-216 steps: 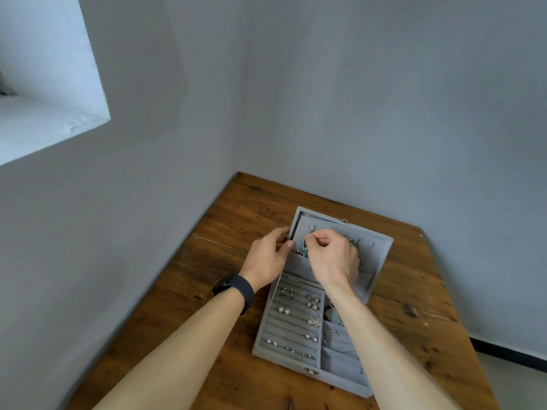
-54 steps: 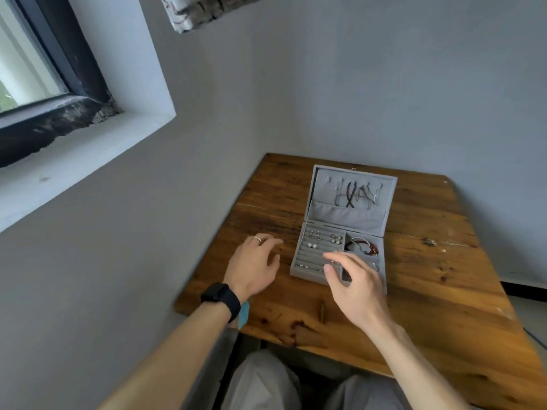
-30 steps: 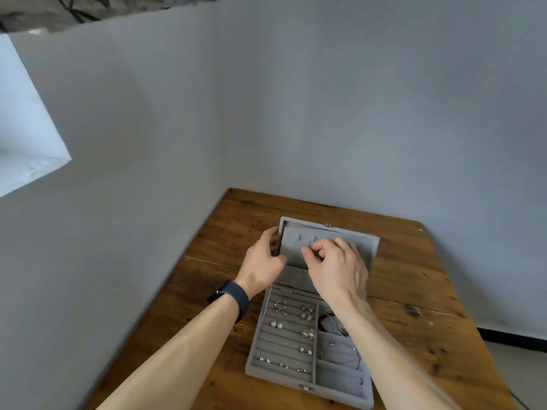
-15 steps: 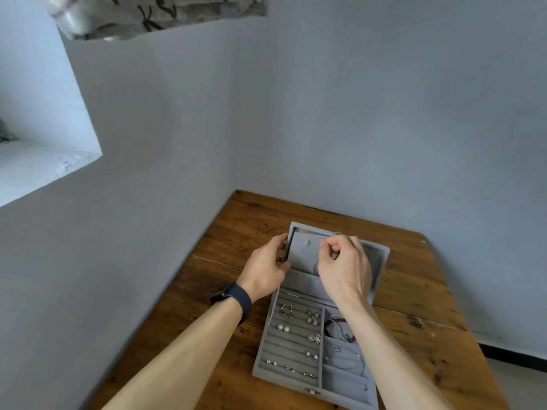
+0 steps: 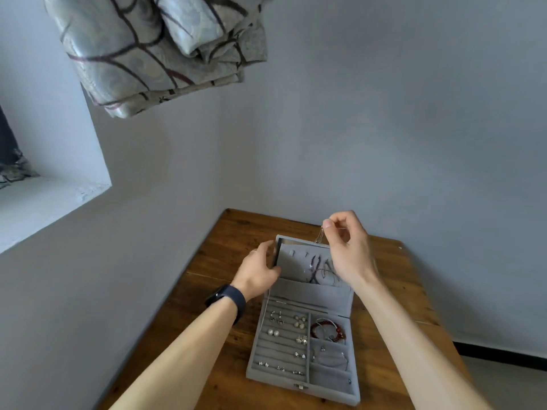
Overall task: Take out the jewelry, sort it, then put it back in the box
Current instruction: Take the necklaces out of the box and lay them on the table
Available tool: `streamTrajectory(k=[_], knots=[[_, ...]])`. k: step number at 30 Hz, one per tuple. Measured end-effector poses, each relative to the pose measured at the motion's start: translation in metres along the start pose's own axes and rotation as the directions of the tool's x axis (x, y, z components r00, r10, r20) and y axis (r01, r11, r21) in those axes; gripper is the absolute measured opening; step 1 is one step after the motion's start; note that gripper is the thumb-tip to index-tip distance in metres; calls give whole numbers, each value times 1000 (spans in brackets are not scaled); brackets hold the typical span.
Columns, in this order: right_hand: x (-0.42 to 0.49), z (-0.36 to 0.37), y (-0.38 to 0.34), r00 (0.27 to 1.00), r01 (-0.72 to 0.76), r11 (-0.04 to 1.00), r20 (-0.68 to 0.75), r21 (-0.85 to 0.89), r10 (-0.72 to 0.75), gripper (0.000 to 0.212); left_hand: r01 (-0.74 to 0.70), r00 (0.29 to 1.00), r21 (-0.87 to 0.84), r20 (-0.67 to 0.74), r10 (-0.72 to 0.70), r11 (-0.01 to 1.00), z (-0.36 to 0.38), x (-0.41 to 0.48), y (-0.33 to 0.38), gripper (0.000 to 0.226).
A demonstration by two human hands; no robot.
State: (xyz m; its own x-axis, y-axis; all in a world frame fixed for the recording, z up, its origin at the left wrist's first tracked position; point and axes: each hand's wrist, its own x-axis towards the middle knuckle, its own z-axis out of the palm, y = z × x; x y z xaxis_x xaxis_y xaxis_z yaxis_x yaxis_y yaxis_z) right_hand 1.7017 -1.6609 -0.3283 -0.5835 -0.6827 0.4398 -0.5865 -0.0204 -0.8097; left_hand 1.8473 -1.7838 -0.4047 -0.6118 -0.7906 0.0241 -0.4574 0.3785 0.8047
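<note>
A grey velvet jewelry box [image 5: 331, 393] lies open on the wooden table [image 5: 393, 294], its lid [image 5: 296, 255] standing up at the back. My left hand [image 5: 257, 270] grips the lid's left edge. My right hand [image 5: 344, 247] is raised above the lid's top edge and pinches a thin silver necklace chain [image 5: 319, 238] that hangs down from my fingertips. More necklaces [image 5: 321, 269] hang inside the lid. Several earrings [image 5: 299, 321] sit in the slotted left half of the tray. A red bracelet [image 5: 327, 328] lies in the upper right compartment.
The table stands in a corner between two grey walls. A window recess [image 5: 50, 202] opens on the left. A folded patterned curtain [image 5: 154, 51] hangs overhead. A dark watch is on my left wrist [image 5: 228, 300].
My right hand has risen from inside the lid to above its top edge, drawing a thin chain up with it. My left hand stays on the lid's left edge.
</note>
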Motion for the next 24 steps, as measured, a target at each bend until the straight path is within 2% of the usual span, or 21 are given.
streamTrajectory(k=[4, 10, 15, 18, 24], knots=[[-8, -19, -22, 999, 19, 998, 30, 52, -21, 11, -41, 999, -83, -13, 40, 996, -18, -12, 34, 64], [-33, -51, -51, 994, 63, 991, 84, 121, -73, 11, -198, 976, -328, 17, 215, 924, -48, -60, 106, 30], [-75, -75, -61, 984, 42, 984, 163, 175, -71, 10, -267, 939, -292, 134, 316, 918, -41, -114, 126, 16], [-107, -85, -59, 979, 27, 986, 195, 165, -59, 9, -289, 940, -253, 108, 323, 923, -29, -141, 118, 12], [-163, -89, -43, 970, -63, 986, 241, 154, 24, 6, -228, 948, -314, 145, 284, 922, -8, -185, 92, 9]])
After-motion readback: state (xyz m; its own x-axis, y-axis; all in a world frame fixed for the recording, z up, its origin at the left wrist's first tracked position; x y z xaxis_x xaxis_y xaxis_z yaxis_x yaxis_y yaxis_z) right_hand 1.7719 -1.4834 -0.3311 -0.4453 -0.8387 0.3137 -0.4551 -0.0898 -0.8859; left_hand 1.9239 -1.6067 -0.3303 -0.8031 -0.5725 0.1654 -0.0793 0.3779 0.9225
